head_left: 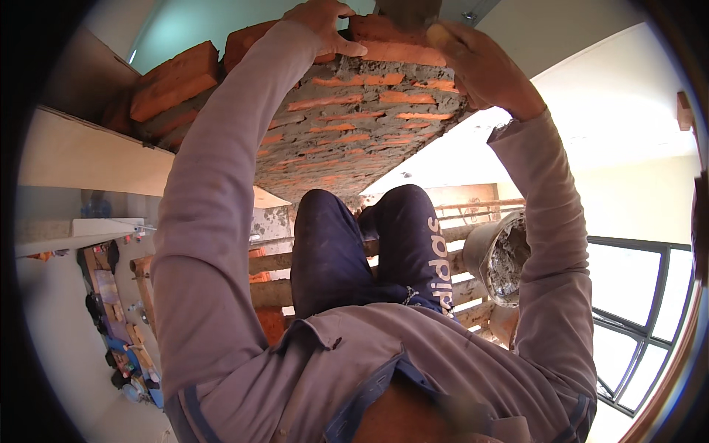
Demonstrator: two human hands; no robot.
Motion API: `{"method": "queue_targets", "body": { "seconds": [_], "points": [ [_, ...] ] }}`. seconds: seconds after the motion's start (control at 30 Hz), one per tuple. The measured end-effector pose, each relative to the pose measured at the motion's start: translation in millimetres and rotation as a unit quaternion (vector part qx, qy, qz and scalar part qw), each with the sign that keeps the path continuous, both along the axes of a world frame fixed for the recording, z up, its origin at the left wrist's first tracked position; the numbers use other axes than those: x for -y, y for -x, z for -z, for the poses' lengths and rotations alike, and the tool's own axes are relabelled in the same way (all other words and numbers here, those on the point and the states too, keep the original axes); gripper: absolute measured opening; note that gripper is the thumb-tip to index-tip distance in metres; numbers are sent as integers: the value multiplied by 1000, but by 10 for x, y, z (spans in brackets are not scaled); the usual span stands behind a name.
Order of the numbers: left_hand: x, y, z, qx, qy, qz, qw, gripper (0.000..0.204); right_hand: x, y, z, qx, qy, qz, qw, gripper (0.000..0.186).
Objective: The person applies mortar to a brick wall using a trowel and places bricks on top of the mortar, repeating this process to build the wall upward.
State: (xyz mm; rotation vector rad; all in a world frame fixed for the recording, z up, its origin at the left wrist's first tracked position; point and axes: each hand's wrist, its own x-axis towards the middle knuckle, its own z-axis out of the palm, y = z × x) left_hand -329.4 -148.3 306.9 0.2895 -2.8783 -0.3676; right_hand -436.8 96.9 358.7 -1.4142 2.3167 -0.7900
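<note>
At the top of the brick wall [347, 118], my left hand [319, 28] curves round the left end of an orange brick [395, 52], its thumb on the near face and a finger over the top. My right hand [491, 70] is closed round the light wooden handle of a trowel [410, 11]. The trowel's dark grey blade is above that brick, partly cut off by the frame's upper edge. I cannot tell whether the blade touches the brick. Grey mortar fills the joints and smears the wall's face.
More bricks [176, 80] sit along the wall top to the left. A mortar-caked bucket [504, 258] stands at my right on slatted wooden planks [273, 293] under my legs. Far right is a dark-framed window [635, 317]. Tools and boards [118, 317] lie far below on the left.
</note>
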Motion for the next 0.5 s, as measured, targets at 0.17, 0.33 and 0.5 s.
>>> {"method": "queue_targets", "body": {
  "seconds": [0.17,0.33,0.5],
  "points": [
    [-52,97,13,9,9,-21,1000,79,-47,154,122,-155,91,-67,981,42],
    [-3,48,163,-11,-6,-48,999,76,23,61,-120,-108,77,-22,991,41],
    [-87,160,118,26,16,-72,997,81,48,343,173,-532,328,-263,735,30]
  ]
}}
